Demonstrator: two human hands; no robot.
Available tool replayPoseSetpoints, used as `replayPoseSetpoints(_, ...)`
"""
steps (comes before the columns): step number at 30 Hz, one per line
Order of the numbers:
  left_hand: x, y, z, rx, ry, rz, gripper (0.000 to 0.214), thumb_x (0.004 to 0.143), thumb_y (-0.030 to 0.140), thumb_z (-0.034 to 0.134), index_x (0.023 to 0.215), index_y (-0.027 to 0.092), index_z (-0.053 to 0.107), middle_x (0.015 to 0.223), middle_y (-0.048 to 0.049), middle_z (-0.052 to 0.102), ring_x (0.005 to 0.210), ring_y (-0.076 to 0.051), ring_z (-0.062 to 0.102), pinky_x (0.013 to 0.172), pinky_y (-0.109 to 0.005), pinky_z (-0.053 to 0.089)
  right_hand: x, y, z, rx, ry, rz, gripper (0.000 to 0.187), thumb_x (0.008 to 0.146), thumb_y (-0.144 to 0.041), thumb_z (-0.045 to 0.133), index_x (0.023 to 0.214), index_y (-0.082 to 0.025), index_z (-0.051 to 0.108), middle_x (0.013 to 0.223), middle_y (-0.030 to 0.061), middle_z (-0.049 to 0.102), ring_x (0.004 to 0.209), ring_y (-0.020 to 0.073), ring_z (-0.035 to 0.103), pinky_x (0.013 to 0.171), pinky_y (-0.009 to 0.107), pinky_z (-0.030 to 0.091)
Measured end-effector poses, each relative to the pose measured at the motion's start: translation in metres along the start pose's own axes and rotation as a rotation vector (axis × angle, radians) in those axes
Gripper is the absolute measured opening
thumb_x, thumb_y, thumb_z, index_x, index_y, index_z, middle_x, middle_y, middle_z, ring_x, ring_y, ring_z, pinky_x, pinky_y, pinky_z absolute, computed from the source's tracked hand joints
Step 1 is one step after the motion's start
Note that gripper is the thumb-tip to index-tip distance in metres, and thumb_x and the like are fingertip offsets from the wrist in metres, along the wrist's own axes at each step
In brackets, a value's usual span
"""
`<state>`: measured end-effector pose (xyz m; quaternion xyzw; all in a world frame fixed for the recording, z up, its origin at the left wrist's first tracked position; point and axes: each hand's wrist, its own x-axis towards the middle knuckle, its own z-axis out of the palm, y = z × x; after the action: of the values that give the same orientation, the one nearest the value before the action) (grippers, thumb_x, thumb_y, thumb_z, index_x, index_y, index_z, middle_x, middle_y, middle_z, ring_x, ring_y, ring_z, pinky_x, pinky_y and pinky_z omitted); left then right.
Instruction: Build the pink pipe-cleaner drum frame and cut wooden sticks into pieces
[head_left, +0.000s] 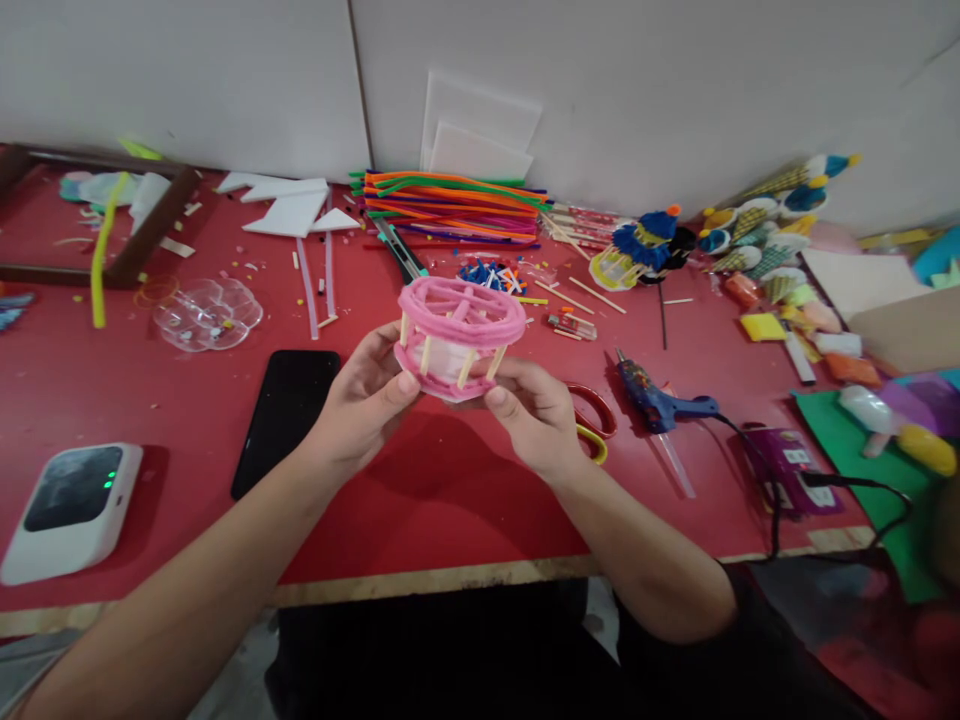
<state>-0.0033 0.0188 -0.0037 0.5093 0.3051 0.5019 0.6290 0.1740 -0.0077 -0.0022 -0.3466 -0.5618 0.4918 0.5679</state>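
Between my two hands, a small pink carousel-like frame point(462, 310) is held up above the red table point(420, 520). Its top is a fuzzy pink ring with spokes, apparently pipe cleaner, and short pale wooden sticks join it to a pink-edged white base. My left hand point(367, 395) grips the base at its left side, thumb in front. On the right side of the base, my right hand point(536, 410) is closed the same way. The fingers beneath the base are partly hidden. Behind my right hand lie scissors point(600, 415) with red and yellow handles.
A blue glue gun point(660, 395) with a cord lies at right. Pipe cleaners point(457, 210) and a utility knife point(397, 245) are at the back. A black phone point(285, 410), a white device point(75, 510) and a clear plastic tray point(206, 315) occupy the left.
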Motion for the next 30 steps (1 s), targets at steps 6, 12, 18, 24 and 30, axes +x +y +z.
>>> replayPoseSetpoints(6, -0.004, -0.001, 0.0059, 0.042, -0.091, 0.017, 0.071, 0.066, 0.047, 0.083, 0.127, 0.032, 0.05, 0.132, -0.007, 0.061, 0.117, -0.028, 0.062, 0.091, -0.04, 0.057, -0.0015, 0.0053, 0.0001, 0.015, 0.033, -0.053, 0.012, 0.082, -0.039, 0.07, 0.09, -0.029, 0.069, 0.081, -0.0037, 0.073, 0.072, 0.0137, 0.071, 0.067, 0.032, 0.064)
replayPoseSetpoints(12, -0.0041, 0.0026, 0.0098, 0.1, -0.028, 0.007, 0.064, 0.057, 0.023, 0.089, 0.113, 0.02, 0.059, 0.123, -0.0102, 0.067, 0.117, -0.03, 0.062, 0.092, -0.037, 0.057, -0.0024, 0.0038, 0.0006, -0.147, 0.043, -0.124, 0.007, 0.079, -0.033, 0.074, 0.078, -0.026, 0.073, 0.075, -0.0027, 0.075, 0.066, 0.0129, 0.07, 0.061, 0.025, 0.06)
replayPoseSetpoints(18, -0.0031, 0.0066, 0.0107, 0.018, -0.036, 0.024, 0.054, 0.062, 0.019, 0.085, 0.111, 0.019, 0.063, 0.108, -0.008, 0.073, 0.099, -0.025, 0.07, 0.087, -0.034, 0.059, -0.0073, -0.002, 0.0035, -0.18, 0.031, -0.203, 0.013, 0.083, -0.022, 0.069, 0.096, -0.027, 0.069, 0.087, -0.0019, 0.076, 0.072, 0.0123, 0.073, 0.065, 0.024, 0.061)
replayPoseSetpoints(24, -0.0063, 0.0055, 0.0072, -0.065, -0.05, -0.01, 0.063, 0.065, 0.025, 0.084, 0.122, 0.02, 0.06, 0.117, -0.009, 0.07, 0.111, -0.029, 0.065, 0.098, -0.04, 0.053, -0.0038, -0.0039, 0.003, 0.04, 0.08, -0.124, 0.027, 0.085, -0.026, 0.069, 0.106, -0.028, 0.053, 0.068, -0.0088, 0.066, 0.062, 0.0091, 0.069, 0.059, 0.021, 0.058)
replayPoseSetpoints(30, -0.0078, 0.0023, 0.0039, -0.137, 0.005, -0.052, 0.066, 0.064, 0.03, 0.085, 0.123, 0.026, 0.055, 0.123, -0.0059, 0.065, 0.118, -0.027, 0.061, 0.099, -0.04, 0.051, -0.0023, 0.0004, 0.0022, 0.008, 0.043, -0.088, 0.02, 0.085, -0.034, 0.068, 0.097, -0.024, 0.055, 0.072, -0.0064, 0.064, 0.063, 0.0094, 0.068, 0.058, 0.022, 0.056)
